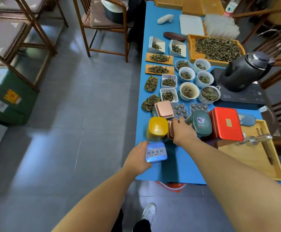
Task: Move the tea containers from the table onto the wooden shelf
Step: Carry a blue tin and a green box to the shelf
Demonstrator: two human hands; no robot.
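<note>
Blue tin at near table edge, held by left hand w/ fingers curled round its side. Right hand laid over copper tin btwn yellow tin & green tin; grip unclear. Get firm hold, lift straight up, avoid knocking neighbours. Shelf not in view.
</note>
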